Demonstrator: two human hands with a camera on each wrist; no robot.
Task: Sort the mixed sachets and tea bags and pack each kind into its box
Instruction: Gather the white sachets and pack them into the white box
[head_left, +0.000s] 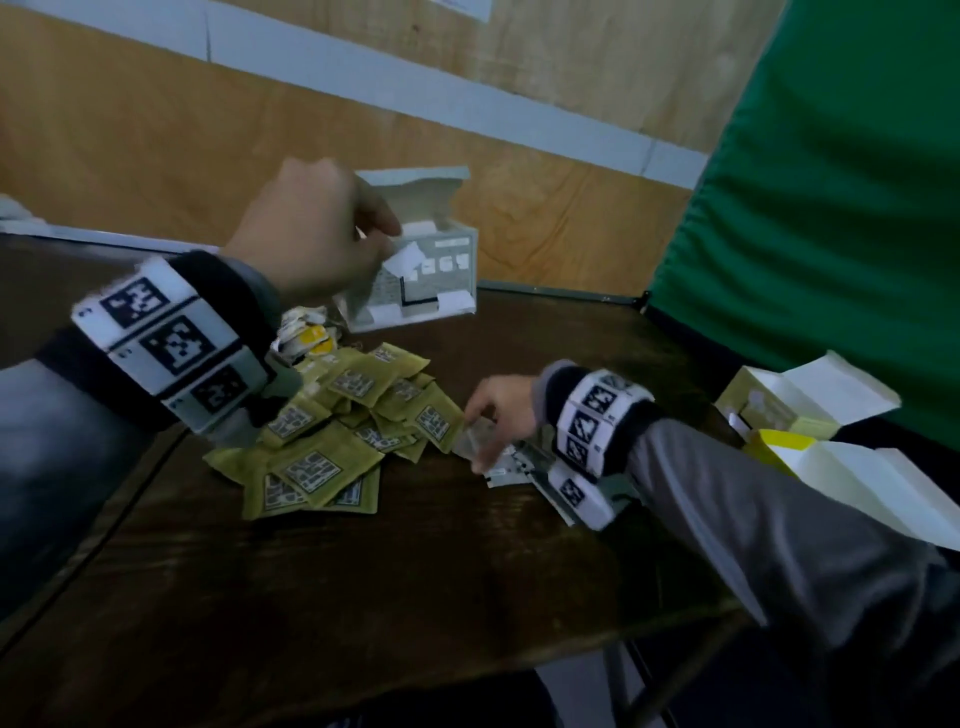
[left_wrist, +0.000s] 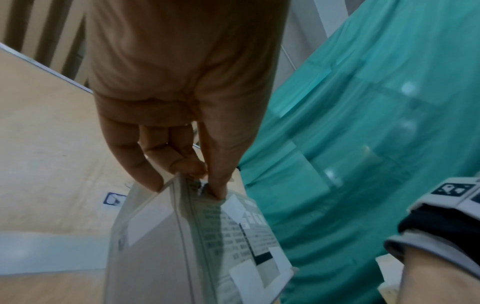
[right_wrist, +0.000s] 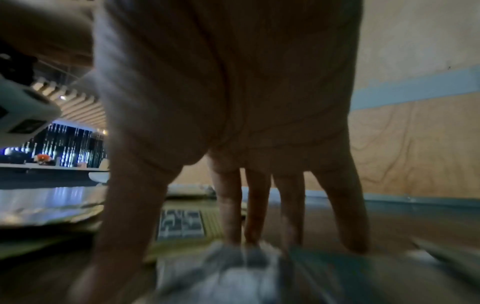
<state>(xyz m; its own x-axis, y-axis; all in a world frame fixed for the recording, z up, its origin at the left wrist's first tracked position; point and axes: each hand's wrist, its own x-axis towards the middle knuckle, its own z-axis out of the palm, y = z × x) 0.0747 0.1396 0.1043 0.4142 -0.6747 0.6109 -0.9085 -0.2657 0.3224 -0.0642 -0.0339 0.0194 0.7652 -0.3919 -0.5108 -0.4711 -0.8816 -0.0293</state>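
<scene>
— What did the left hand (left_wrist: 182, 86) have?

— It pinched the top rim of the grey box (head_left: 423, 278) at the far side of the bench (head_left: 363, 597), thumb and fingers curled over the edge. The lid flap stood up and the box was open. It looked like thin card, light and probably easy to crush, so the corner where two walls meet seemed the soundest place to grip.

— And the right hand (head_left: 498, 410)?

— It was down on the bench, fingers curled onto a small stack of silver-grey sachets (head_left: 480, 441) just right of the olive sachets (head_left: 332, 441). In the right wrist view the fingertips (right_wrist: 230, 230) pressed on crinkled grey packets. I judged it was pinching them, though blur hid the exact grip.

— How would those handle?

— Flat, light, probably slick foil or film. A stack could fan out and slide, so squeezing across the short edges seemed wiser than lifting by one corner.

— The rest?

— The olive sachets lay in a loose overlapping heap mid-bench, with a few white and yellow tea bags (head_left: 306, 332) behind them, soft and easily torn. Two pale yellow boxes (head_left: 795, 410) stood open at the right edge.
</scene>
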